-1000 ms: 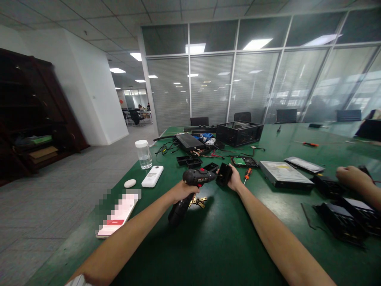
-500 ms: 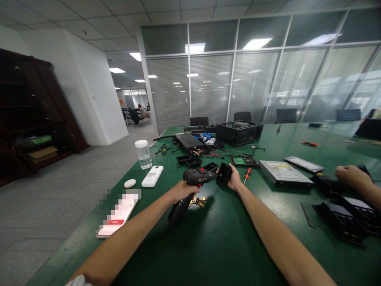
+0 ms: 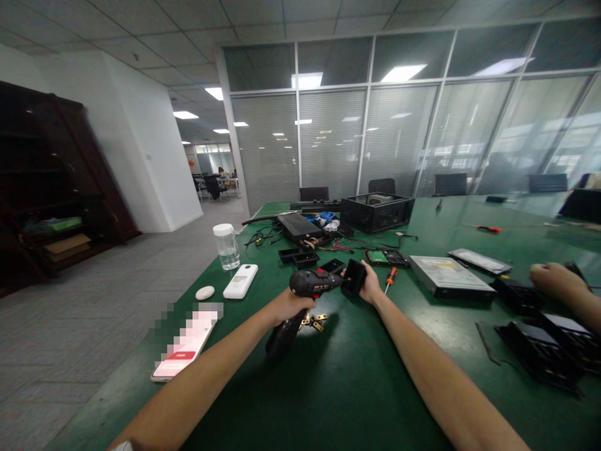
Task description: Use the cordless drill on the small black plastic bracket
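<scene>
My left hand (image 3: 292, 305) is closed round the grip of a black cordless drill (image 3: 310, 283), which points to the right. The drill's tip meets the near face of a small black plastic box (image 3: 353, 278); whether it sits in a screw is too small to tell. My right hand (image 3: 370, 283) grips that box from its right side, fingers partly hidden behind it. Below the drill, several brass-coloured metal pieces (image 3: 319, 322) lie on the green table (image 3: 347, 388). Just beyond the box are more black open boxes (image 3: 305, 259).
An orange screwdriver (image 3: 390, 278) and an optical drive (image 3: 448, 277) lie to the right. Another person's hand (image 3: 554, 282) is near black parts (image 3: 539, 354). A phone (image 3: 185, 351), white device (image 3: 241, 281) and water bottle (image 3: 226, 247) stand left. A computer case (image 3: 377, 211) sits behind.
Almost nothing differs. The drill and the black box keep their places against each other, and the view has shifted very slightly.
</scene>
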`<state>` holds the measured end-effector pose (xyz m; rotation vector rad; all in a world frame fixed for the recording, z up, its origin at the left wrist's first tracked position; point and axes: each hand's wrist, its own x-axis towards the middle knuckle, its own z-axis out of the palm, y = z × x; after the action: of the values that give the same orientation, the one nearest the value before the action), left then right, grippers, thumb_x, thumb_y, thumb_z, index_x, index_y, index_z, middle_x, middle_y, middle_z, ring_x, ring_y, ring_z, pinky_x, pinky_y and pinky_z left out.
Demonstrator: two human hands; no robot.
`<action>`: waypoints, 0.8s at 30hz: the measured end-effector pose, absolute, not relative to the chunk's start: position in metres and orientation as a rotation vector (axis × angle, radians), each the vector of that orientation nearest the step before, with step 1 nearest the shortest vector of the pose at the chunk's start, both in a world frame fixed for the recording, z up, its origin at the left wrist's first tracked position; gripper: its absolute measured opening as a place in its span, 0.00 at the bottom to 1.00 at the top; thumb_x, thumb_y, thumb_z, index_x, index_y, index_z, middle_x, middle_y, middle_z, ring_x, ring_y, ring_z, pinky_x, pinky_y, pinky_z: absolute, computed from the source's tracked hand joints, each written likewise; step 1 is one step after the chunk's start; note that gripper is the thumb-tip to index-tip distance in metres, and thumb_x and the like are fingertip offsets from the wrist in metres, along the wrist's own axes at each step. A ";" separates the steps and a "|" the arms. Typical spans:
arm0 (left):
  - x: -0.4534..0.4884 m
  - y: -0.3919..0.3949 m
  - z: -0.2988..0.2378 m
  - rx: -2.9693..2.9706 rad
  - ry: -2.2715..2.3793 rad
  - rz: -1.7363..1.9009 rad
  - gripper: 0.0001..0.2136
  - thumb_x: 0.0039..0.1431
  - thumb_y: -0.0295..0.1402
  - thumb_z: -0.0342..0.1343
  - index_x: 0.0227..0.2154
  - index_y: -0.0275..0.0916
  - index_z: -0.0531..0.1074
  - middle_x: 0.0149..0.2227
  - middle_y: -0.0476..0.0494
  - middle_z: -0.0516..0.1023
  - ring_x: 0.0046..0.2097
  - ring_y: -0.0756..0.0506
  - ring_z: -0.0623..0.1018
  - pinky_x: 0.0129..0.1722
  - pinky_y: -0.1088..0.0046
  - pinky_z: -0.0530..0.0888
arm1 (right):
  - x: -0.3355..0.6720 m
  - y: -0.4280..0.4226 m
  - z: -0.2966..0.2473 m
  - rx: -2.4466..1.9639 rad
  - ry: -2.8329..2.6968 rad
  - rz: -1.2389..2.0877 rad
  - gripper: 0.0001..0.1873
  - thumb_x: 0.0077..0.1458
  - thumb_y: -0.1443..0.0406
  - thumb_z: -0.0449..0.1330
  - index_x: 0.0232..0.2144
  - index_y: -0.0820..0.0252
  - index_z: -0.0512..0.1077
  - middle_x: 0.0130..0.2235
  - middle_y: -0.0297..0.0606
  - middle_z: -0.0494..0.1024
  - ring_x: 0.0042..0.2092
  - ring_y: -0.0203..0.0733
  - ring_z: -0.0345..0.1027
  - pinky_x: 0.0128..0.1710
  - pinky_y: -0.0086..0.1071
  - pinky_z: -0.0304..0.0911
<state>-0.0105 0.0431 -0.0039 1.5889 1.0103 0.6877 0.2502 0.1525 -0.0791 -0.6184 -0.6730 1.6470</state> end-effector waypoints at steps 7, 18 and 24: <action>-0.012 0.047 -0.005 1.556 0.962 0.677 0.07 0.42 0.31 0.52 0.24 0.32 0.68 0.18 0.49 0.67 0.21 0.51 0.66 0.21 0.76 0.62 | 0.250 0.151 -0.078 -0.580 -0.706 1.655 0.17 0.50 0.56 0.43 0.27 0.53 0.71 0.33 0.49 0.75 0.37 0.50 0.70 0.34 0.47 0.63; -0.018 0.047 -0.003 1.502 0.947 0.692 0.08 0.41 0.31 0.53 0.25 0.31 0.69 0.19 0.49 0.68 0.21 0.52 0.67 0.22 0.76 0.64 | 0.252 0.152 -0.078 -0.595 -0.715 1.656 0.19 0.50 0.56 0.42 0.27 0.54 0.71 0.33 0.50 0.75 0.36 0.50 0.70 0.34 0.47 0.63; -0.022 0.042 0.015 1.515 0.903 0.698 0.09 0.39 0.30 0.54 0.26 0.31 0.69 0.20 0.48 0.68 0.21 0.53 0.67 0.22 0.77 0.64 | 0.255 0.155 -0.080 -0.605 -0.680 1.631 0.20 0.50 0.54 0.41 0.26 0.52 0.70 0.33 0.47 0.75 0.34 0.48 0.70 0.35 0.47 0.63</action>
<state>-0.0223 0.0417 0.0154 1.5152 0.9028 0.6978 0.2553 0.1552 -0.0801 -0.6047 -0.6800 1.6308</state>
